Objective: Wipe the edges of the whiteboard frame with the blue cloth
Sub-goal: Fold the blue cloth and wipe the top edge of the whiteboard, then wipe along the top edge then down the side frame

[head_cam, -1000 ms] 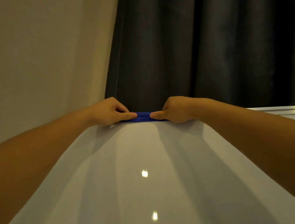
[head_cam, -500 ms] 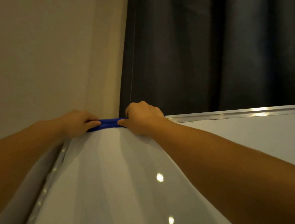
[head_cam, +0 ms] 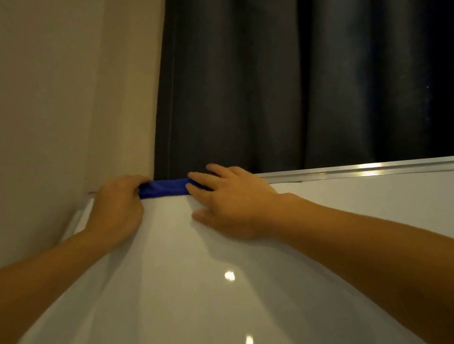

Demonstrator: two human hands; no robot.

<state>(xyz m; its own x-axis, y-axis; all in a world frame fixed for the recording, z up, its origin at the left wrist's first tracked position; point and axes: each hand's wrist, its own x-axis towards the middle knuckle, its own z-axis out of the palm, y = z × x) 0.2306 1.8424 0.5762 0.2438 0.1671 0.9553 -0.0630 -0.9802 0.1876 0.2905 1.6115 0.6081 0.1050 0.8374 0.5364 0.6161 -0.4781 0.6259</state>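
The blue cloth [head_cam: 165,189], probably soft and light, lies on the whiteboard frame [head_cam: 371,170] at 11 o'clock. The left hand [head_cam: 117,212] holds one end in a curled grip. The right hand [head_cam: 231,201] presses the other end, fingers straight.

blue cloth [head_cam: 163,189] ends hidden, whiteboard frame [head_cam: 371,169] cropped

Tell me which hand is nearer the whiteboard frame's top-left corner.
Left. The left hand grips the blue cloth beside the corner; the right hand presses the cloth's other end, farther right along the top edge.
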